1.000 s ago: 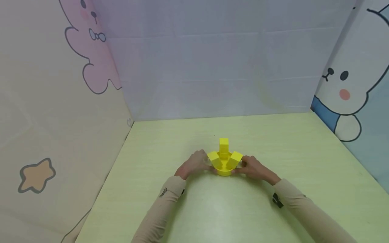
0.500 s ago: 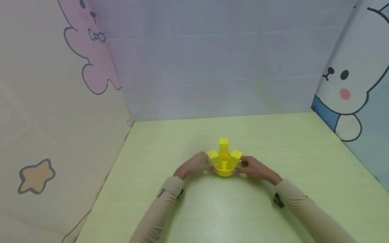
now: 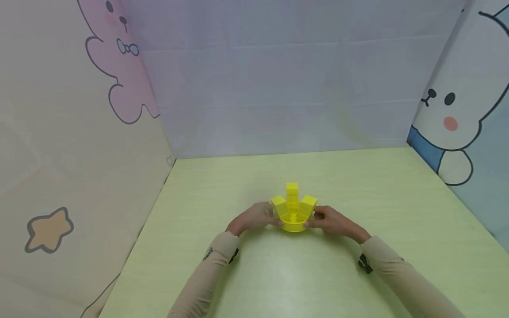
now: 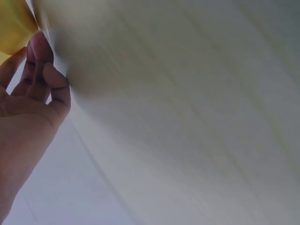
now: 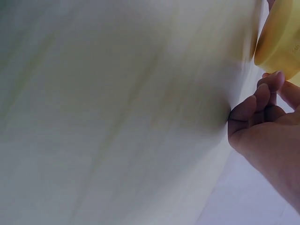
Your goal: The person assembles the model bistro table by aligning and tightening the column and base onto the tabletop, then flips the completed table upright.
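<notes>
A bright yellow round piece [image 3: 293,226], shaped like a shallow dish with three blocky prongs rising from its rim, stands near the middle of the table. My left hand [image 3: 256,216] grips its left side, thumb on the front of the rim and fingers behind the left prong. On the other side my right hand [image 3: 334,221] holds it in the same way. Both wrist views show a part of the curved yellow wall beside the fingertips. Some fingers rest against the table. Whether the base touches the tabletop all round, I cannot tell.
The pale yellow-green table [image 3: 254,274] spreads around the hands. A plain whitish curtain [image 3: 278,97] closes off the back. Printed side panels stand at the left [image 3: 79,176] and right [image 3: 477,132].
The yellow piece has shifted slightly toward me and tipped a little, so less of its inside shows. Both hands keep their grip and move with it.
</notes>
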A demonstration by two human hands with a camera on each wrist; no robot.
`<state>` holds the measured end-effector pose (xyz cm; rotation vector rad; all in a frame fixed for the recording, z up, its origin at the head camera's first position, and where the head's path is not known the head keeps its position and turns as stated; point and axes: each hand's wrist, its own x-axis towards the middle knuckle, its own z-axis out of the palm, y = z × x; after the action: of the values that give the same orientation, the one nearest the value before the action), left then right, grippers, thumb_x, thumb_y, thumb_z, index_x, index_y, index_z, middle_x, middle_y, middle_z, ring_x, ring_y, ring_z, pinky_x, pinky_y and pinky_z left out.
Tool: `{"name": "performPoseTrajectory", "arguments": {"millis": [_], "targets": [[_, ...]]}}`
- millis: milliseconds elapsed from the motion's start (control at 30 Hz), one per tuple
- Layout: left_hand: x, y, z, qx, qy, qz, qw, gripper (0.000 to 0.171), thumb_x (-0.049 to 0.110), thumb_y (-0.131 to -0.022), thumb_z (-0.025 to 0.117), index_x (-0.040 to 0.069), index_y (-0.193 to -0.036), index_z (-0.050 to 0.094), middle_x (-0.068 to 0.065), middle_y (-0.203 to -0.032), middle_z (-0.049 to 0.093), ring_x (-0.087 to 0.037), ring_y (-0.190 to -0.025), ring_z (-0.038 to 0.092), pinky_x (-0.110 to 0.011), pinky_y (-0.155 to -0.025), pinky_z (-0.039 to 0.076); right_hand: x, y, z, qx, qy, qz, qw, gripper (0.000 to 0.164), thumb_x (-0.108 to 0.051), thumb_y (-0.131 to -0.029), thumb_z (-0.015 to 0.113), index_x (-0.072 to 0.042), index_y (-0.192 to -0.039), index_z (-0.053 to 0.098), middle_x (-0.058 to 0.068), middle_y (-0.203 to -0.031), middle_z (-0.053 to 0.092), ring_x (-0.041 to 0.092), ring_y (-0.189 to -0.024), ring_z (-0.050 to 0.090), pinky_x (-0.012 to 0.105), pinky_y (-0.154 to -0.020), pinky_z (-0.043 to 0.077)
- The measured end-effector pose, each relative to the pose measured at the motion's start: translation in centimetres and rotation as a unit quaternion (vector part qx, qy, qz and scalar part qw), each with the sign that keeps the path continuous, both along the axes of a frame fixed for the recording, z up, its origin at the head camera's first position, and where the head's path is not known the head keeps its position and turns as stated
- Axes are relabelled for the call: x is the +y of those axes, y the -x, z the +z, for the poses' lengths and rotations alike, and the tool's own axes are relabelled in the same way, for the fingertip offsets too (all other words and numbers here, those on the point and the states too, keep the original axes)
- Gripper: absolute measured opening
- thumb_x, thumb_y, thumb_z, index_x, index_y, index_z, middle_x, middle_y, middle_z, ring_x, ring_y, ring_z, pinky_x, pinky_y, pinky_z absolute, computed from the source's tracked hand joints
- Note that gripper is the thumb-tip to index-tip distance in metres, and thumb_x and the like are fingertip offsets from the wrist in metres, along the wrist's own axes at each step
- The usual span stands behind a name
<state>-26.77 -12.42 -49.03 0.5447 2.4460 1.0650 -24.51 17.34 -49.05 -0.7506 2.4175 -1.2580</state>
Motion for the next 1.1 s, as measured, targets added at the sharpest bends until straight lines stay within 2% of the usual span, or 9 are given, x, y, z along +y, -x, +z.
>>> {"name": "performPoseTrajectory", "arguments": {"millis": [233, 267, 367, 467, 567, 767, 967, 1100], "targets": [[-0.3, 0.0, -0.1, -0.011, -0.015, -0.007, 0.9998, 0.066, 0.046, -0.086, 0.081, 0.004, -0.135, 0.065, -0.01, -0.129, 0.066, -0.025, -0.116, 0.06, -0.049, -0.099, 0.047, 0.0, -0.3, 0.0, -0.001, 0.0, -0.007, 1.0, 0.027, -0.029, -0.097, 0.075, -0.005, -0.095, 0.061, -0.002, -0.071, 0.041, 0.012, -0.064, 0.037, 0.028, -0.06, 0.031], [-0.4, 0.0, -0.1, -0.012, -0.017, -0.012, 0.9997, 0.065, 0.046, -0.086, 0.081, 0.005, -0.135, 0.066, -0.01, -0.129, 0.067, -0.024, -0.116, 0.06, -0.048, -0.099, 0.047, 0.0, -0.3, 0.1, -0.001, 0.0, -0.008, 1.0, 0.027, -0.029, -0.097, 0.075, -0.006, -0.092, 0.06, -0.002, -0.07, 0.04, 0.012, -0.063, 0.037, 0.028, -0.06, 0.031], [-0.5, 0.1, -0.1, -0.013, -0.025, -0.034, 0.999, 0.052, 0.045, -0.089, 0.079, 0.009, -0.126, 0.071, -0.006, -0.112, 0.072, -0.021, -0.102, 0.063, -0.044, -0.092, 0.05, 0.0, -0.5, 0.2, -0.002, 0.006, -0.01, 1.0, 0.028, -0.029, -0.097, 0.075, -0.008, -0.088, 0.059, -0.003, -0.069, 0.038, 0.011, -0.061, 0.035, 0.027, -0.059, 0.03], [-0.6, 0.1, 0.0, -0.023, -0.039, -0.055, 0.9975, 0.036, 0.043, -0.092, 0.076, 0.013, -0.111, 0.073, -0.002, -0.088, 0.071, -0.018, -0.083, 0.062, -0.037, -0.079, 0.051, -0.1, -0.7, 0.4, -0.003, 0.015, -0.012, 1.0, 0.025, -0.027, -0.097, 0.074, -0.007, -0.09, 0.06, -0.003, -0.069, 0.037, 0.011, -0.061, 0.034, 0.027, -0.058, 0.03], [-0.7, 0.0, 0.0, -0.031, -0.055, -0.063, 0.996, 0.029, 0.041, -0.093, 0.075, 0.014, -0.103, 0.073, -0.001, -0.079, 0.068, -0.015, -0.073, 0.058, -0.031, -0.07, 0.049, -0.2, -0.9, 0.7, -0.006, 0.021, -0.018, 1.0, 0.021, -0.024, -0.098, 0.073, -0.005, -0.096, 0.063, -0.003, -0.07, 0.037, 0.011, -0.062, 0.035, 0.027, -0.059, 0.03], [-0.7, -0.1, 0.0, -0.047, -0.076, -0.059, 0.9943, 0.032, 0.041, -0.096, 0.072, 0.011, -0.107, 0.071, -0.002, -0.074, 0.062, -0.015, -0.065, 0.055, -0.029, -0.064, 0.046, -0.2, -1.0, 0.8, -0.001, 0.016, -0.022, 1.0, 0.024, -0.029, -0.101, 0.068, -0.005, -0.097, 0.066, -0.002, -0.072, 0.04, 0.013, -0.065, 0.037, 0.028, -0.061, 0.032], [-0.6, -0.4, 0.1, -0.058, -0.097, -0.043, 0.9927, 0.039, 0.045, -0.096, 0.071, 0.01, -0.111, 0.071, 0.005, -0.064, 0.042, -0.011, -0.059, 0.04, -0.027, -0.059, 0.035, -0.2, -1.0, 0.9, -0.004, 0.015, -0.023, 1.0, 0.03, -0.032, -0.104, 0.064, -0.003, -0.108, 0.072, 0.002, -0.081, 0.055, 0.017, -0.072, 0.046, 0.029, -0.067, 0.038], [-0.6, -0.5, 0.3, -0.07, -0.11, -0.029, 0.991, 0.044, 0.049, -0.094, 0.07, 0.009, -0.114, 0.072, 0.006, -0.061, 0.034, -0.011, -0.057, 0.034, -0.028, -0.058, 0.032, -0.3, -1.0, 1.2, -0.011, 0.015, -0.03, 0.999, 0.031, -0.031, -0.104, 0.063, -0.002, -0.108, 0.071, 0.002, -0.079, 0.053, 0.018, -0.071, 0.043, 0.029, -0.065, 0.036]]}}
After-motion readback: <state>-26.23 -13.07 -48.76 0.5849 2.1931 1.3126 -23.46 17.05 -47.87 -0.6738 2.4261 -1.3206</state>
